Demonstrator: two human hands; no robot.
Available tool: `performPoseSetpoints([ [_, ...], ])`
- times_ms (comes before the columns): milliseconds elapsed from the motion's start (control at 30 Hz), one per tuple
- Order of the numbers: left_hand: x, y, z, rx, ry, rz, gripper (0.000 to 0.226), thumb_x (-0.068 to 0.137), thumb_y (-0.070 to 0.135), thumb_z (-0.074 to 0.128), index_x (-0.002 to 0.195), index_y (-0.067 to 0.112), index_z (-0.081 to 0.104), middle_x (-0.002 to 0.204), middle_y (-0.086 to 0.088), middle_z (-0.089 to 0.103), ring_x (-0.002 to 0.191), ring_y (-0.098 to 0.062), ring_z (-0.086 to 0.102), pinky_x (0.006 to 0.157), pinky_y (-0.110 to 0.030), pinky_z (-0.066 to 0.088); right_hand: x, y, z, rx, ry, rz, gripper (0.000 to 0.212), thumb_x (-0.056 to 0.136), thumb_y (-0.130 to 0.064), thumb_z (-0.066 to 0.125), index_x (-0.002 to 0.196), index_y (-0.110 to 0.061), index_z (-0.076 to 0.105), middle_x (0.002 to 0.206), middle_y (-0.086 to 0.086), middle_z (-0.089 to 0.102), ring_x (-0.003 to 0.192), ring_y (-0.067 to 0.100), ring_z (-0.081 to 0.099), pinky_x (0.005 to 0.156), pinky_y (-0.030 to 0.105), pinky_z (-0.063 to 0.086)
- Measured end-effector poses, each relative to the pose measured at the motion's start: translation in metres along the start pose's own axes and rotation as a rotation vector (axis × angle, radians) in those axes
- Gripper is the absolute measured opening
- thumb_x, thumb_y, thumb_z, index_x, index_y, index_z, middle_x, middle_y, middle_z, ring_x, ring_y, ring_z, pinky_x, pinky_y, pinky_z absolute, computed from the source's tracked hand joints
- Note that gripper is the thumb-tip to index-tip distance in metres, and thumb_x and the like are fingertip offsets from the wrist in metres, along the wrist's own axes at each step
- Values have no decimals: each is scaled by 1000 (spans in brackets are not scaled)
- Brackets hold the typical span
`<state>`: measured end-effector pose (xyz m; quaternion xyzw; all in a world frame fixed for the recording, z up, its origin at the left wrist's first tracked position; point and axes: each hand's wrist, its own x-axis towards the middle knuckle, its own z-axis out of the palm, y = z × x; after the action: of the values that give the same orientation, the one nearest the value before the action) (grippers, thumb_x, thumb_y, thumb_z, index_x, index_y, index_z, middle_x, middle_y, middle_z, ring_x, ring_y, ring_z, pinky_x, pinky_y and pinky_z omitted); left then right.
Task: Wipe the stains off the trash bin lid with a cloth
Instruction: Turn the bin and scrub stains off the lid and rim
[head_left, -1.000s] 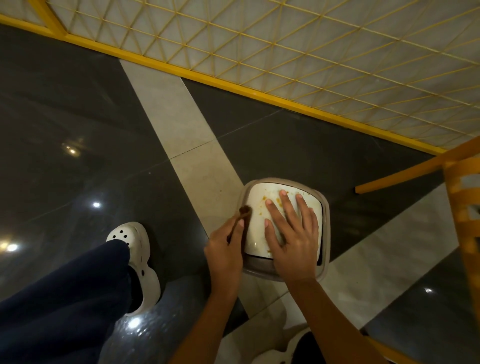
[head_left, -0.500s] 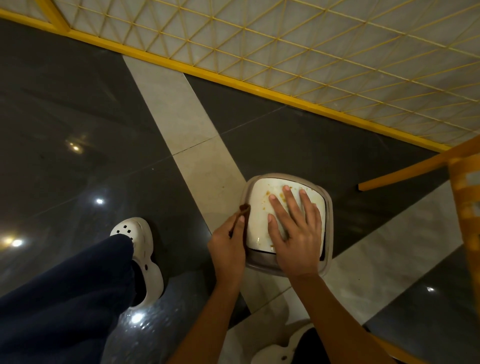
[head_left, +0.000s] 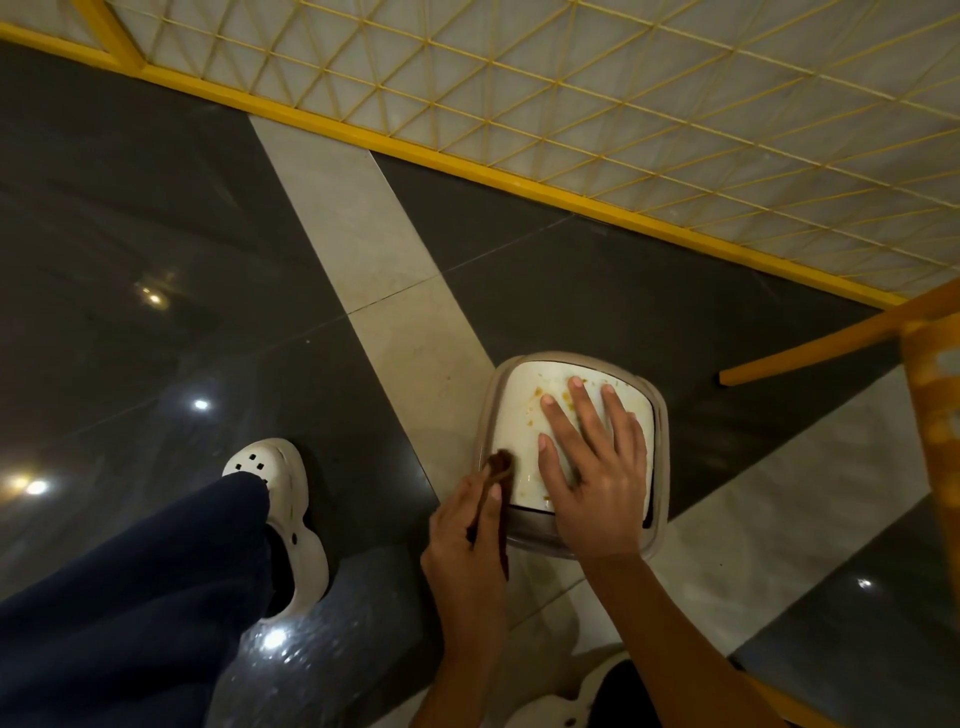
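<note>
A small trash bin stands on the floor, its white lid (head_left: 519, 415) framed by a grey-brown rim (head_left: 658, 467). Orange-yellow stains (head_left: 539, 391) speckle the lid's far part. My right hand (head_left: 592, 467) lies flat on the lid, fingers spread and pointing away from me. My left hand (head_left: 467, 535) is at the bin's left edge, shut on a dark brown cloth (head_left: 500, 464) whose bunched end touches the lid's left rim.
The floor is glossy dark tile with pale stone strips. A yellow lattice panel (head_left: 623, 104) runs along the far side. An orange chair (head_left: 930, 415) stands at right. My left leg in dark trousers and a white clog (head_left: 280, 499) are at left.
My right hand slid farther up the lid toward the stains. The left hand with the cloth stayed at the bin's left edge, drawn slightly back along it.
</note>
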<state>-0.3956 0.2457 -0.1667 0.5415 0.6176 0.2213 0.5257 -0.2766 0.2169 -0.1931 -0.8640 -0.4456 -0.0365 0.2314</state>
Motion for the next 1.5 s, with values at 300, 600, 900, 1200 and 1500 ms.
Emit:
performPoseSetpoints([
  [300,-3,-7,1,16,-39,-57,33,88,31,53,115,15,62,118,-8,59,105,-19,57,92,-37,48,-1,1,0,1,3,-6,42,95,-37,37,133,-26,48,144,2,44,137,26,31,108,55,28],
  [600,-7,7,4,-82,15,-106,25,88,26,57,111,23,64,113,6,56,105,-11,55,88,-21,45,-1,0,-1,1,0,-2,42,94,-37,38,132,-25,50,143,3,44,137,26,31,108,55,28],
  [900,15,3,6,-243,31,-236,15,88,20,59,94,32,65,86,8,66,90,-14,63,89,-42,51,-2,0,-1,-10,-12,1,43,95,-38,36,132,-24,51,143,3,45,137,26,31,108,55,29],
  [1200,29,8,7,-208,13,-204,20,88,19,59,105,15,67,83,9,65,81,-6,60,77,-24,49,-1,0,-1,6,4,-21,44,98,-41,30,131,-22,52,142,5,46,136,29,34,107,55,29],
  [1500,28,10,6,-143,-10,-104,20,88,18,58,107,20,65,88,11,64,82,-2,58,74,-13,48,1,-1,-1,6,23,-15,45,98,-42,29,130,-22,54,141,5,47,135,28,34,107,54,30],
])
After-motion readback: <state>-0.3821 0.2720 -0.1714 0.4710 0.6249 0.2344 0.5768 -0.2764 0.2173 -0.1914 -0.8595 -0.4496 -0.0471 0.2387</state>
